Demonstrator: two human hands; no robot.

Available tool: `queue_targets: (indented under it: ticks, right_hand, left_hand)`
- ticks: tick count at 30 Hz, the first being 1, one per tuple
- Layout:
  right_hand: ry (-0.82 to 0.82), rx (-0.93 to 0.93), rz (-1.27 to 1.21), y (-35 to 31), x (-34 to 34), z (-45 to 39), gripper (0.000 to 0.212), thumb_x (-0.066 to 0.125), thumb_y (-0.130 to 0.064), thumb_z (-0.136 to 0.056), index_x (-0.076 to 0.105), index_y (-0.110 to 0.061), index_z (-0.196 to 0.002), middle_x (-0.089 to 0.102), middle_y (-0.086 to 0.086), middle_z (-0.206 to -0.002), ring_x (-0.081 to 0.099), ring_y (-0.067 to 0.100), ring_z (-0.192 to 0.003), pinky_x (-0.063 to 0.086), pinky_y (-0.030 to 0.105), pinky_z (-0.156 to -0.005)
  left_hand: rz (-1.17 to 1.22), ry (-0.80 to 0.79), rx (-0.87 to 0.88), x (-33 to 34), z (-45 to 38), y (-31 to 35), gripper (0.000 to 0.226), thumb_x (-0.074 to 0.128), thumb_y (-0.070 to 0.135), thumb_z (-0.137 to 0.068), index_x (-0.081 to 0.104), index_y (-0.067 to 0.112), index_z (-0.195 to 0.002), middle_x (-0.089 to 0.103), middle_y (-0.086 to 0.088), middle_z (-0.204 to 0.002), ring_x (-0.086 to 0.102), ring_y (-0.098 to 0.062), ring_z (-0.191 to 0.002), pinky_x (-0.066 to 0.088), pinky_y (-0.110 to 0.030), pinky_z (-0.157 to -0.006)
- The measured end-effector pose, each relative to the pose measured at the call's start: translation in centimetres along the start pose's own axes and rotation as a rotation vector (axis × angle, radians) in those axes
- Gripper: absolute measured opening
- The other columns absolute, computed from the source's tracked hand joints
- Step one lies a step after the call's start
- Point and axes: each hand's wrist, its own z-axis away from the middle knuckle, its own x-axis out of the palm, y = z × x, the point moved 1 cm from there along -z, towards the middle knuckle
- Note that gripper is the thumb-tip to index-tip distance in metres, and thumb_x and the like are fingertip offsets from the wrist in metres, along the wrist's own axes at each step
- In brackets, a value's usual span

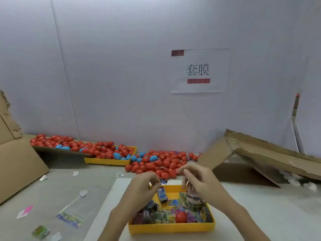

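Left hand (144,186): fingers curled, thumb and fingertips pinching small blue box (162,195). Right hand (199,181): fingers curled, pinching top of striped packet (192,198). Both over yellow tray (172,227).

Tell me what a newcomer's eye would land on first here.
First the heap of red and blue plastic eggs along the foot of the wall, spilling over a far yellow tray. Then the white paper sign on the wall above it. Nearest, the left hand and right hand hover over a near yellow tray of small packets, the right one apparently pinching a striped packet.
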Motion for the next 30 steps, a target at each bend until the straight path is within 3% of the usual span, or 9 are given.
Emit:
queue_targets:
  ticks: [2,5,8,11,15,17,20,25,30]
  right_hand:
    - [0.045,0.01,0.108,1.1,0.6,-1.9,0.021,0.049,-0.015,-0.109,0.068,-0.021,-0.107,0.073,0.005,-0.079,0.06,0.016,-0.058,0.055,0.045,-0.065]
    - [0.037,0.055,0.208,3.9,1.6,-3.9,0.019,0.05,-0.017,-0.108,0.067,-0.026,-0.107,0.072,-0.001,-0.082,0.061,0.014,-0.061,0.057,0.042,-0.069]
    - [0.088,0.045,0.241,6.1,1.9,-4.2,0.021,0.052,-0.02,-0.107,0.066,-0.035,-0.105,0.07,-0.006,-0.082,0.062,0.01,-0.064,0.053,0.028,-0.061]
    - [0.094,0.038,0.268,6.9,2.3,-4.3,0.021,0.054,-0.021,-0.107,0.065,-0.039,-0.103,0.069,-0.01,-0.082,0.061,0.006,-0.065,0.045,0.017,-0.058]
    - [0.059,0.02,0.304,6.4,2.8,-3.6,0.015,0.058,-0.025,-0.105,0.065,-0.039,-0.104,0.067,-0.016,-0.085,0.065,0.006,-0.079,0.048,0.015,-0.067]
    - [0.045,0.023,0.328,6.1,2.9,-3.3,0.012,0.061,-0.027,-0.104,0.066,-0.039,-0.104,0.067,-0.015,-0.083,0.066,0.005,-0.085,0.05,0.016,-0.071]
    - [0.044,0.02,0.353,6.1,3.0,-3.0,0.01,0.064,-0.026,-0.102,0.069,-0.034,-0.104,0.067,-0.017,-0.089,0.063,0.004,-0.091,0.047,0.014,-0.072]
    - [0.067,0.024,0.317,6.0,3.2,-2.6,0.015,0.064,-0.03,-0.102,0.073,-0.034,-0.113,0.07,-0.022,-0.103,0.062,-0.002,-0.101,0.047,0.013,-0.076]
    - [0.019,0.083,0.213,5.9,3.6,-2.6,0.017,0.058,-0.041,-0.104,0.074,-0.04,-0.106,0.073,-0.022,-0.089,0.068,-0.001,-0.092,0.053,0.018,-0.081]
  left_hand:
    - [-0.017,-0.047,-0.052,0.8,-1.5,-0.7,0.004,0.071,0.031,-0.096,0.069,0.028,-0.095,0.064,0.019,-0.088,0.06,-0.001,-0.08,0.054,-0.023,-0.075]
    - [-0.08,-0.116,-0.056,2.2,-2.7,-2.2,0.019,0.077,0.04,-0.09,0.069,0.026,-0.102,0.06,0.02,-0.09,0.055,0.0,-0.081,0.048,-0.017,-0.074]
    - [-0.108,-0.154,-0.039,2.6,-2.8,-2.9,0.031,0.078,0.054,-0.084,0.069,0.035,-0.107,0.061,0.024,-0.087,0.055,0.004,-0.082,0.045,-0.014,-0.071]
    - [-0.131,-0.197,0.011,3.1,-2.8,-3.3,0.041,0.076,0.059,-0.084,0.061,0.045,-0.12,0.063,0.028,-0.094,0.051,0.008,-0.092,0.044,-0.015,-0.079]
    - [-0.112,-0.22,0.07,3.9,-2.7,-2.8,0.024,0.074,0.047,-0.091,0.066,0.039,-0.112,0.053,0.024,-0.097,0.046,0.006,-0.092,0.042,-0.016,-0.08]
    - [-0.078,-0.199,0.07,3.9,-2.7,-2.7,0.008,0.075,0.04,-0.092,0.068,0.038,-0.096,0.052,0.022,-0.092,0.047,0.005,-0.09,0.039,-0.014,-0.076]
    - [0.027,-0.118,0.048,3.5,-2.4,-2.7,0.014,0.079,0.031,-0.09,0.068,0.036,-0.085,0.057,0.02,-0.092,0.055,0.0,-0.092,0.045,-0.017,-0.077]
    - [0.248,0.176,-0.022,2.8,-2.3,-1.8,0.016,0.079,0.017,-0.09,0.072,0.03,-0.086,0.068,0.019,-0.087,0.067,-0.007,-0.083,0.054,-0.02,-0.07]
    - [0.206,0.218,0.021,3.3,-2.0,-1.5,0.011,0.077,0.018,-0.091,0.074,0.026,-0.085,0.067,0.017,-0.08,0.065,-0.008,-0.081,0.051,-0.02,-0.069]
